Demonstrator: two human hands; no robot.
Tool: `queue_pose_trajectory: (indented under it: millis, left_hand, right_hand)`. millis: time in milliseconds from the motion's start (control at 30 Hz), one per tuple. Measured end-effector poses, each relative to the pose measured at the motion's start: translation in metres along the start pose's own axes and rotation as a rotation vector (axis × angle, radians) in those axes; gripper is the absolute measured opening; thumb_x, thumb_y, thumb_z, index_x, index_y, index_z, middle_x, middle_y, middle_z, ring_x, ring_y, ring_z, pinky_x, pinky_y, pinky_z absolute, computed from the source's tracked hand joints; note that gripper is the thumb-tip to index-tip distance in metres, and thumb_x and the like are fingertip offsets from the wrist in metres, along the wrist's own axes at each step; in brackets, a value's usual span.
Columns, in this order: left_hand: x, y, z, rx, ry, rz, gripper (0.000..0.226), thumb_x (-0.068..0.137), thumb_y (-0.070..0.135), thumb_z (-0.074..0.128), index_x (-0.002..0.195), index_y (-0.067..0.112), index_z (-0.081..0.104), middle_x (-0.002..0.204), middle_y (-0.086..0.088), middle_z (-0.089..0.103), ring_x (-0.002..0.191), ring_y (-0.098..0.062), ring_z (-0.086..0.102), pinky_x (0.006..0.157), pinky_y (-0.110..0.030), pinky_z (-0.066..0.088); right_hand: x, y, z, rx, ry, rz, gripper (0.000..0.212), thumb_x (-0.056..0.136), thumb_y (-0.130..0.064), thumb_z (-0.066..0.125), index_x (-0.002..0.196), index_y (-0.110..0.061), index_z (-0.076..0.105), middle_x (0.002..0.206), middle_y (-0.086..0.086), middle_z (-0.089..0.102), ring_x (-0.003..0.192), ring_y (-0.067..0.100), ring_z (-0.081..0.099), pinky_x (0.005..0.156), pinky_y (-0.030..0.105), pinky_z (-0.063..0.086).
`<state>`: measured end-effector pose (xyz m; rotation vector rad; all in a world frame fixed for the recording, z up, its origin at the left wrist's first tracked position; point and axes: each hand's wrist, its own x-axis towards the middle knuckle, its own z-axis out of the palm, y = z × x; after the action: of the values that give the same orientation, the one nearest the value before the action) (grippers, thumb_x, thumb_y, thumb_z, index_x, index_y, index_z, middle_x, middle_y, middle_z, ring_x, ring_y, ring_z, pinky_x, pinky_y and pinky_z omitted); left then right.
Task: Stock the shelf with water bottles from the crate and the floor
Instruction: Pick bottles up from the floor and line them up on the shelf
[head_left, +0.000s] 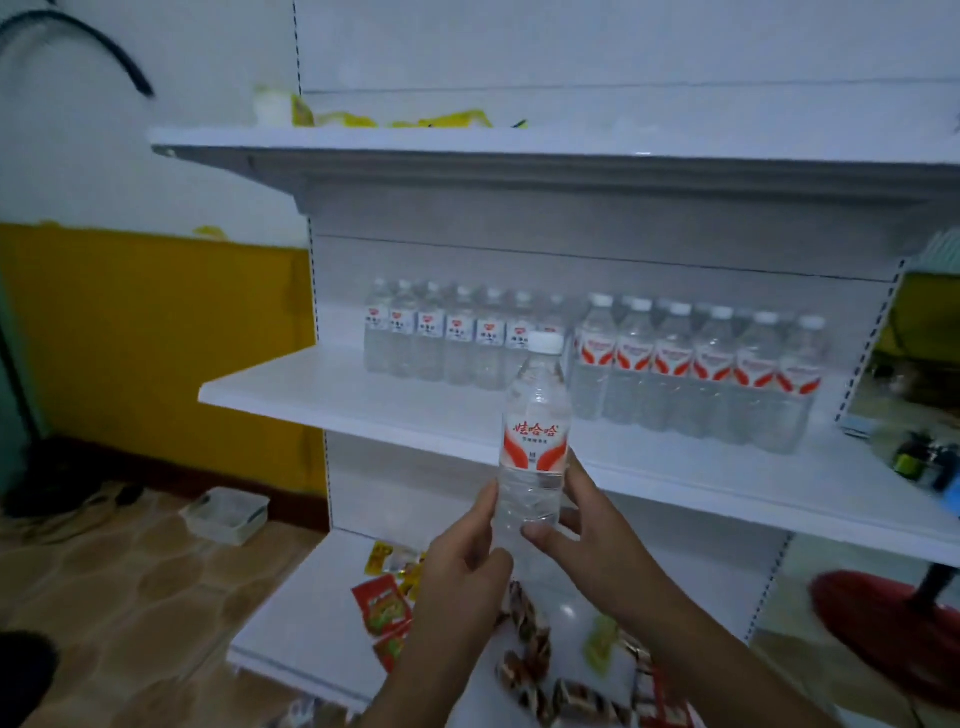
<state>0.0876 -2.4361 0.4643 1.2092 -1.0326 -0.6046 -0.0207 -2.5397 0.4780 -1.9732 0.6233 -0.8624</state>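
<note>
Both hands hold one clear plastic water bottle with a white cap and a red-and-white label (534, 436) upright in front of the white metal middle shelf (332, 389), below its front edge. The left hand (462, 556) wraps the bottle's lower left side, thumb lying up along the plastic; its other fingers are hidden behind the bottle and palm. The right hand (587, 530) clasps the lower right side, thumb pressed across the front near the base and fingers curled round the far side. The bottle's bottom end is covered by the two hands.

On the middle shelf, at the back, stands a row of smaller clear bottles with white labels (441, 338); the bottle in hand hides the right end of that row. Beside them to the right stand larger clear bottles with red-and-white labels (696, 369), at least two deep, though the rear ones are only partly visible.

The upper white shelf (467, 143) carries blurred yellow packets (441, 120), seen only along their tops. The bottom shelf (311, 618) holds scattered red and brown snack packets (384, 608), partly hidden by the forearms. A clear plastic tub (226, 514) sits on the tiled floor at left. A red round object (883, 618) at right is cut off and hard to identify.
</note>
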Motion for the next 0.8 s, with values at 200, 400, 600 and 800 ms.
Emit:
queue_pose_trajectory:
  millis: [200, 400, 600, 800]
  left_hand:
    - [-0.036, 0.037, 0.023, -0.094, -0.050, 0.014, 0.063, 0.088, -0.016, 0.041, 0.119, 0.037, 0.055, 0.101, 0.024, 0.071, 0.099, 0.003, 0.066, 0.075, -0.011, 0.051]
    - [-0.060, 0.050, 0.061, -0.110, -0.119, 0.040, 0.064, 0.087, -0.016, 0.043, 0.134, 0.027, 0.048, 0.105, 0.029, 0.067, 0.105, 0.008, 0.061, 0.080, -0.009, 0.049]
    - [-0.072, 0.061, 0.141, -0.099, -0.313, 0.041, 0.061, 0.089, -0.010, 0.048, 0.138, 0.026, 0.048, 0.122, 0.017, 0.064, 0.110, 0.005, 0.060, 0.091, -0.016, 0.051]
    - [-0.089, 0.082, 0.205, -0.194, -0.473, 0.055, 0.062, 0.090, -0.010, 0.047, 0.137, 0.029, 0.044, 0.120, 0.024, 0.059, 0.100, 0.018, 0.058, 0.084, -0.008, 0.049]
  right_hand:
    - [-0.043, -0.031, -0.024, -0.014, 0.065, -0.016, 0.070, 0.086, -0.011, 0.068, 0.143, -0.036, 0.036, 0.123, -0.022, 0.060, 0.112, 0.000, 0.060, 0.101, 0.033, 0.050]
    - [-0.093, -0.047, -0.060, -0.033, 0.162, 0.000, 0.070, 0.088, -0.013, 0.068, 0.143, -0.041, 0.035, 0.120, -0.026, 0.060, 0.109, -0.005, 0.059, 0.092, 0.022, 0.052]
    - [-0.155, -0.051, -0.135, -0.159, 0.349, 0.046, 0.068, 0.087, -0.012, 0.068, 0.143, -0.036, 0.037, 0.125, -0.022, 0.060, 0.110, -0.006, 0.058, 0.094, 0.021, 0.050]
    - [-0.203, -0.064, -0.189, -0.268, 0.491, 0.104, 0.067, 0.088, -0.012, 0.066, 0.143, -0.036, 0.036, 0.128, -0.022, 0.057, 0.111, -0.010, 0.056, 0.097, 0.017, 0.048]
